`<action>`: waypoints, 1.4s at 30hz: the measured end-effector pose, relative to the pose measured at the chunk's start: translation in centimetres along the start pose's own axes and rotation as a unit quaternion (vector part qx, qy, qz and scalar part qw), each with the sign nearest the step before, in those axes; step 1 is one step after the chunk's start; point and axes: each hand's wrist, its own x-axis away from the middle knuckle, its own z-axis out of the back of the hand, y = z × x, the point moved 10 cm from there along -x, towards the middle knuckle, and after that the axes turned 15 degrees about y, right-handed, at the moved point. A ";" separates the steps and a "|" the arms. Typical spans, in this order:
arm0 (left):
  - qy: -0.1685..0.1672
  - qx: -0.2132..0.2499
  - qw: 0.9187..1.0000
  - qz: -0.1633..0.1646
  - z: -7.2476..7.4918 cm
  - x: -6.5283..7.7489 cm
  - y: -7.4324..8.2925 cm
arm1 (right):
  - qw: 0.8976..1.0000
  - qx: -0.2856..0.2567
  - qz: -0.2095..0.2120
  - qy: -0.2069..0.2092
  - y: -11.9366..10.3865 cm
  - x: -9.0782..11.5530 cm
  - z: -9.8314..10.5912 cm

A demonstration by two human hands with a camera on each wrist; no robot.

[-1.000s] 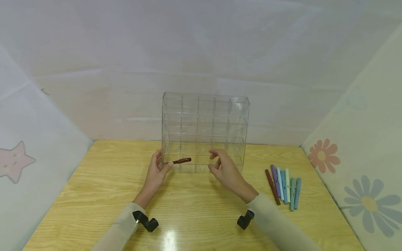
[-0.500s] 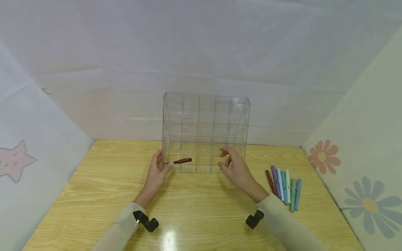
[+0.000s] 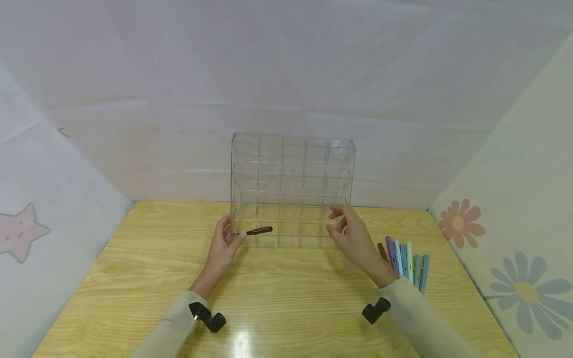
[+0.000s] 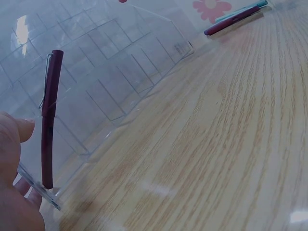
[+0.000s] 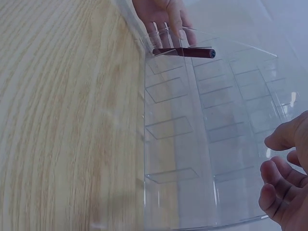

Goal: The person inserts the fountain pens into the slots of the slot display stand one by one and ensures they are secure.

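A clear acrylic pen rack (image 3: 291, 196) with tiers of small compartments stands upright near the back of the table. At its lower left corner, my left hand (image 3: 221, 246) grips the side panel, thumb in front and fingers behind. A dark red pen (image 3: 259, 230) with a metal clip leans in the bottom left compartment; in the left wrist view this pen (image 4: 50, 115) is right beside the thumb. My right hand (image 3: 355, 241) holds nothing, its fingers loosely curled at the rack's lower right corner. In the right wrist view the right hand (image 5: 288, 173) hangs beside the clear tiers.
To the right on the wooden table (image 3: 286, 298) lie several capped pens side by side: a dark red pen (image 3: 383, 251), a purple pen (image 3: 391, 252), and blue and green ones. My right forearm partly covers them. White cloth walls (image 3: 179, 149) enclose the back and sides.
My right hand has moved right along the rack's front, from near its middle to its right end, its forearm now covering part of the pens. The left hand and leaning pen have stayed put.
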 end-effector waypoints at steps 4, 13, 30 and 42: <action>0.002 -0.004 1.000 0.001 -0.1 0.0 -0.1 | 1.000 0.002 -0.001 0.005 0.3 -0.1 0.7; 0.003 0.002 1.000 0.005 0.1 0.0 -0.2 | 1.000 0.013 -0.004 0.024 1.5 -0.2 2.7; -0.003 0.006 1.000 0.005 -0.1 0.0 -0.1 | 0.998 0.047 -0.028 0.031 4.3 0.1 5.8; 0.000 -0.007 1.000 0.009 0.1 0.0 -0.1 | 0.995 0.055 -0.073 0.046 6.8 0.1 7.9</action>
